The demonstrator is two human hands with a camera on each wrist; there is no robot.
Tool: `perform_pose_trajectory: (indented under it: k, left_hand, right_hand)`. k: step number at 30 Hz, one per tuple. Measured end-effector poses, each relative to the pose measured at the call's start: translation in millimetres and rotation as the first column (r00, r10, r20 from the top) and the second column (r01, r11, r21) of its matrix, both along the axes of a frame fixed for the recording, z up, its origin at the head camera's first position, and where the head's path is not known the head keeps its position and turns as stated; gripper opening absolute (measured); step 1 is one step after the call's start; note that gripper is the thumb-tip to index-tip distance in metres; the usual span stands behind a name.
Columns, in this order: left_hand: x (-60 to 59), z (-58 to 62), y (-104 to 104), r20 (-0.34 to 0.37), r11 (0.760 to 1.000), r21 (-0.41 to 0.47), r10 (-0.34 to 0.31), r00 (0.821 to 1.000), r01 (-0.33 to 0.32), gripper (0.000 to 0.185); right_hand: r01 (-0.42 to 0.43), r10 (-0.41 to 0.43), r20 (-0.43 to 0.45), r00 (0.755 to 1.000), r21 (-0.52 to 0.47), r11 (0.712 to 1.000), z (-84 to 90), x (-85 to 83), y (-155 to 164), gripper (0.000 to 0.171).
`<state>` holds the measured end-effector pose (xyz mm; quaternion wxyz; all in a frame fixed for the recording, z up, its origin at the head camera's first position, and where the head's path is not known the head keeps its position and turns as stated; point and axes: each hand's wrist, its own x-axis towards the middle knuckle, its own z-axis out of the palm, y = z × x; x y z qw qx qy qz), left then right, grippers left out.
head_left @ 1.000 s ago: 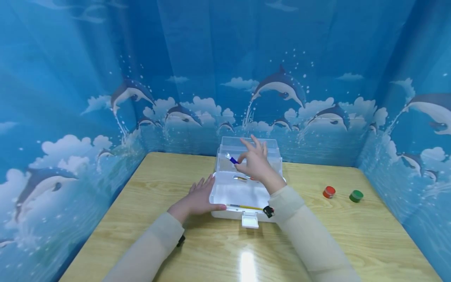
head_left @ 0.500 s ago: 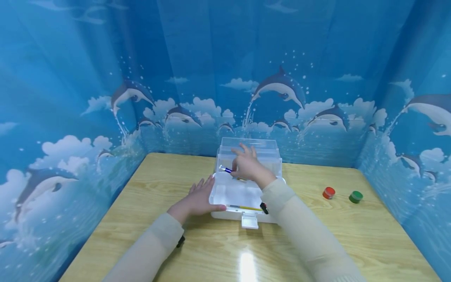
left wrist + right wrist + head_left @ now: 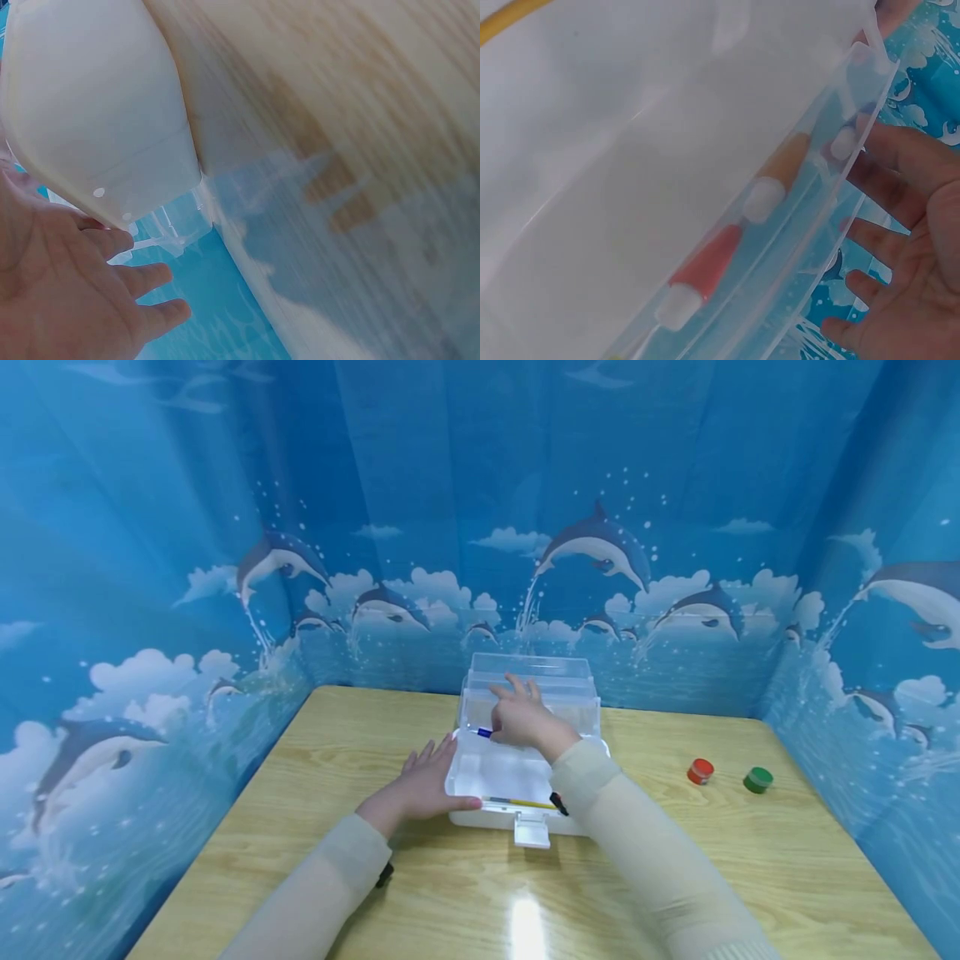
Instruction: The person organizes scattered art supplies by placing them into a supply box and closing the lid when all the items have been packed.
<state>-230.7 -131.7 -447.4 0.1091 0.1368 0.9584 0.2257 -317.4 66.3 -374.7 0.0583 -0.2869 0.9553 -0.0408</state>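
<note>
- We read no brand, label or writing anywhere; the blue backdrop shows only dolphins and clouds.
- We see a clear box mid-table, lid stood open at the back, latch hanging at the front.
- Right hand sits over the back of the box, a blue pen poking out at its left edge.
- In the right wrist view the fingers look spread and fairly straight past the box wall; we cannot tell if the thumb pinches the pen, since the hand covers most of it.
- Left hand lies flat on the table against the box's left side, fingers straight and apart, thumb along the front corner; it grips nothing.
- A yellow brush lies along the front edge inside the box.
- Right wrist view shows red and orange markers behind the clear wall, blurred; ends cut off.
- Red pot and green pot stand on the right of the table, just beside each other, well apart from the box.
- Left wrist view is blurry: only box corner, wood grain and fingers.
</note>
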Motion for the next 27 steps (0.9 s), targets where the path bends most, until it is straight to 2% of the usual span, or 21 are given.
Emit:
perform_pose_trajectory:
  k: [8,16,27]
  left_hand:
    - [-1.2,-0.4,-1,-0.003,1.0,0.006,-0.015,1.0,0.016,0.122]
    - [-1.8,-1.1,-2,0.0,1.0,0.018,-0.019,1.0,0.019,0.122]
    - [-0.3,1.5,-1,-0.004,0.999,0.031,-0.021,1.0,0.021,0.12]
  right_hand:
    - [-0.024,0.024,-0.007,1.0,0.021,0.999,2.1,3.2,0,0.005]
    - [0.004,-0.003,0.022,1.0,-0.028,1.0,5.7,4.5,3,0.004]
    - [0.012,-0.012,0.006,1.0,-0.072,0.997,14.0,9.0,14,0.005]
